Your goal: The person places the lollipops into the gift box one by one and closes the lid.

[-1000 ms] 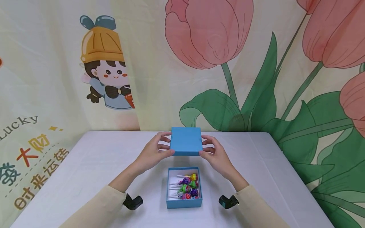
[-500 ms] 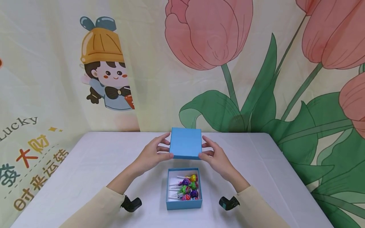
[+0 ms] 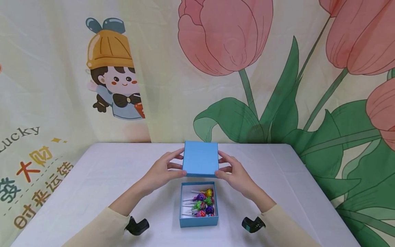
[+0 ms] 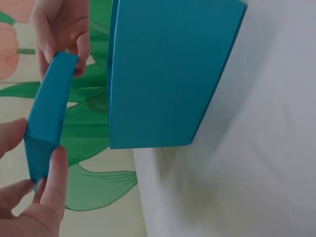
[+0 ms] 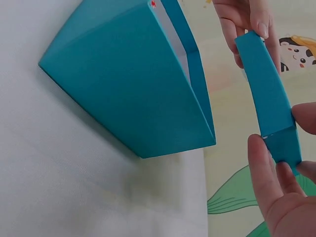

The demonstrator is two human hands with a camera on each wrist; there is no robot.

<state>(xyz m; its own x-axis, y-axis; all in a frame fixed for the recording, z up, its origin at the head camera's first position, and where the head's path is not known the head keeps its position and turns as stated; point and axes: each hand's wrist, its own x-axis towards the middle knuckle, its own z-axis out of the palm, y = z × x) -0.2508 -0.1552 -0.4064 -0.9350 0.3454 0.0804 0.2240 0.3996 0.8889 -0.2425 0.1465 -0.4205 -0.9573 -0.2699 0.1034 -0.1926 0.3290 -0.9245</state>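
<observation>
Between both hands is a square blue box lid (image 3: 200, 158), held level in the air just behind the box. My left hand (image 3: 163, 169) grips its left side, thumb at the near corner and fingers along the edge. On the opposite side my right hand (image 3: 236, 173) grips it the same way. In the left wrist view the lid (image 4: 52, 103) shows edge-on, raised above the box's top rim. Below and nearer to me stands the uncovered blue box (image 3: 199, 222), white inside. Several lollipops (image 3: 200, 204) in bright wrappers lie in it, sticks pointing left.
The box stands on a table with a white cloth (image 3: 123, 164). Behind the table's far edge hangs a printed curtain (image 3: 166, 85) with tulips and a cartoon figure. Black wrist cameras (image 3: 137, 225) sit at both sleeves, near the box's left and right.
Both hands have brought the lid toward me and a little lower, so its near edge is now close to the box's far rim. The box and lollipops have stayed put.
</observation>
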